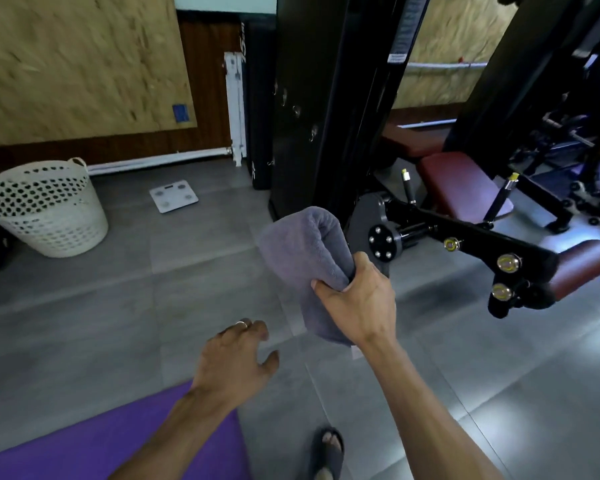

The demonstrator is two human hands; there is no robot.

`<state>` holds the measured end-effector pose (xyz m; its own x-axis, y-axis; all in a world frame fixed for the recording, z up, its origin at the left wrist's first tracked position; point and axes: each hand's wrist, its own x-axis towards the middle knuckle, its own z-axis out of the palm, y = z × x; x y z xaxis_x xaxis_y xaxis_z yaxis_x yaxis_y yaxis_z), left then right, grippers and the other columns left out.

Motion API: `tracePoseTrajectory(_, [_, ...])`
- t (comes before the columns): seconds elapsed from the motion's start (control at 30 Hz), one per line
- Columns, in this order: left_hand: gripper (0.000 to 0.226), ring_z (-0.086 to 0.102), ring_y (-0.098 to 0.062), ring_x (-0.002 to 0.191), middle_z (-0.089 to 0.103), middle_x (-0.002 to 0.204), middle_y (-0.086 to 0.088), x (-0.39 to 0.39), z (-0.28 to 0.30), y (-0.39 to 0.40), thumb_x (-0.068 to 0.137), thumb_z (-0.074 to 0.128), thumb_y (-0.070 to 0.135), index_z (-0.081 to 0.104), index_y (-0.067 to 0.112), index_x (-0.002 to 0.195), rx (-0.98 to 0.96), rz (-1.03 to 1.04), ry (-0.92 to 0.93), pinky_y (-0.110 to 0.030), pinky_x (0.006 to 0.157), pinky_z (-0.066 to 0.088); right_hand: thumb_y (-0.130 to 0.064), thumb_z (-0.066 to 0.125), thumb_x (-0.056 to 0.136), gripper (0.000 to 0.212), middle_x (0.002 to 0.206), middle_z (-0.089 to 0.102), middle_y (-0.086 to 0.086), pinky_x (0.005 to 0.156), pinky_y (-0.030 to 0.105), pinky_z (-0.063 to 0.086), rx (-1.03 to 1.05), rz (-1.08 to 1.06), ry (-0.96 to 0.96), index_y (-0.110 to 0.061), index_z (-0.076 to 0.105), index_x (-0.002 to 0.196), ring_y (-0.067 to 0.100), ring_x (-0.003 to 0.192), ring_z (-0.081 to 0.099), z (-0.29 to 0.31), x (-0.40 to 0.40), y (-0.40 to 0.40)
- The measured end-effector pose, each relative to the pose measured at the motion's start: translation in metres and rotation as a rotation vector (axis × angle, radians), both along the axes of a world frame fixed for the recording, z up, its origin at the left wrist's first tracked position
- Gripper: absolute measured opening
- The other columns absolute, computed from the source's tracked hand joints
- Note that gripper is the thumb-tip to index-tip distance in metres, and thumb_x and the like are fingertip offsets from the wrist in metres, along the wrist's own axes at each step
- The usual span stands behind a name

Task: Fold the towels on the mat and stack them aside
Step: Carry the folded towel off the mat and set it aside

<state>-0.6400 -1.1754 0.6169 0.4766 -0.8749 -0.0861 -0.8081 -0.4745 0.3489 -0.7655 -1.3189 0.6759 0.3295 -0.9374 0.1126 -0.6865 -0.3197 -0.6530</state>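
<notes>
Towel (pixel 303 261): we have the grey folded bundle clamped in our right hand (pixel 359 303), fingers and thumb curled round its lower middle, so it is carried in the air above the floor (pixel 118 306), off the mat (pixel 118 441). From the grip its long axis runs up and away from us, leaning a little left; the rounded fold sits at the far end and a short tail hangs below the wrist toward us.

Our left hand (pixel 236 362) hovers just below and left of the grip, fingers spread and loosely bent, holding nothing, a ring on one finger. It is the nearer hand to the mat, whose purple corner lies beneath that forearm, back toward our body.

Beyond the grip and to its right stands the machine (pixel 465 244), with its black arm close beside the towel. Far left of the grip sits the basket (pixel 45 209), and a scale (pixel 174 195) lies between. We judge the towel is on its way to a stacking spot, which we cannot yet make out.

White lettering on the black pad (pixel 257 133) and a label on the upright are too blurred to read.
</notes>
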Motion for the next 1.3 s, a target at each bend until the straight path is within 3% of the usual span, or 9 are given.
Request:
tracePoseTrajectory(0.17, [0.046,0.066,-0.019,0.095,0.065,0.098,0.007,0.016,-0.003,-0.104,0.073,0.046,0.055,0.064,0.027,0.104,0.0,0.045,0.004,-0.032,0.079,0.052,-0.047,0.069,0.072,0.035,0.079,0.058,-0.009,0.065,0.04,0.054,-0.009,0.077,-0.026,-0.024,0.045,0.082,0.014,0.069,0.059,0.007,0.031,-0.111])
tracePoseTrajectory(0.43, [0.038,0.061,-0.017,0.106,0.062,0.107,0.01,0.086,0.01,-0.232,0.083,0.053,0.057,0.058,0.029,0.11,-0.042,0.214,0.011,-0.03,0.084,0.05,-0.048,0.07,0.07,0.036,0.081,0.062,-0.008,0.066,0.041,0.056,0.022,0.212,-0.072,-0.022,0.048,0.083,0.015,0.071,0.062,0.026,0.125,-0.257])
tracePoseTrajectory(0.6, [0.031,0.063,-0.018,0.101,0.064,0.104,0.009,0.177,-0.003,-0.29,0.082,0.06,0.052,0.062,0.03,0.104,-0.104,0.337,0.047,-0.029,0.08,0.048,-0.048,0.07,0.069,0.036,0.08,0.063,-0.007,0.064,0.041,0.057,0.07,0.295,-0.092,-0.022,0.048,0.082,0.014,0.069,0.063,0.011,0.222,-0.325])
tracePoseTrajectory(0.83, [0.043,0.064,-0.022,0.098,0.064,0.1,0.006,0.351,-0.019,-0.374,0.073,0.047,0.056,0.061,0.027,0.101,-0.152,0.398,0.17,-0.034,0.08,0.051,-0.052,0.071,0.068,0.038,0.08,0.063,-0.009,0.063,0.041,0.057,0.12,0.368,-0.073,-0.025,0.049,0.084,0.012,0.07,0.064,-0.021,0.38,-0.402])
tracePoseTrajectory(0.93, [0.049,0.059,-0.024,0.108,0.06,0.113,0.0,0.423,-0.013,-0.416,0.078,0.054,0.057,0.056,0.025,0.116,-0.224,0.457,0.237,-0.035,0.086,0.047,-0.05,0.071,0.073,0.036,0.084,0.062,-0.009,0.065,0.041,0.057,0.156,0.402,-0.053,-0.026,0.05,0.087,0.011,0.073,0.063,-0.03,0.439,-0.439])
tracePoseTrajectory(1.03, [0.063,0.046,-0.021,0.121,0.047,0.13,0.001,0.478,-0.003,-0.452,0.079,0.073,0.04,0.044,0.022,0.132,-0.382,0.549,0.278,-0.031,0.093,0.039,-0.045,0.072,0.076,0.032,0.089,0.06,-0.009,0.067,0.039,0.057,0.163,0.417,-0.033,-0.027,0.05,0.09,0.011,0.077,0.062,-0.045,0.487,-0.476])
tracePoseTrajectory(1.17, [0.086,0.036,-0.014,0.124,0.036,0.138,0.004,0.554,-0.007,-0.508,0.074,0.08,0.032,0.03,0.021,0.143,-0.383,0.406,0.269,-0.023,0.094,0.034,-0.039,0.075,0.075,0.032,0.087,0.054,-0.008,0.067,0.043,0.053,0.111,0.488,0.008,-0.024,0.05,0.089,0.016,0.078,0.058,-0.074,0.548,-0.528])
tracePoseTrajectory(1.3, [0.082,0.038,0.0,0.118,0.039,0.131,0.011,0.627,-0.025,-0.566,0.068,0.081,0.016,0.038,0.018,0.138,-0.353,0.183,0.291,-0.001,0.091,0.028,-0.029,0.076,0.073,0.031,0.081,0.047,-0.012,0.066,0.044,0.049,0.109,0.603,0.047,-0.024,0.047,0.081,0.016,0.075,0.052,-0.1,0.612,-0.583])
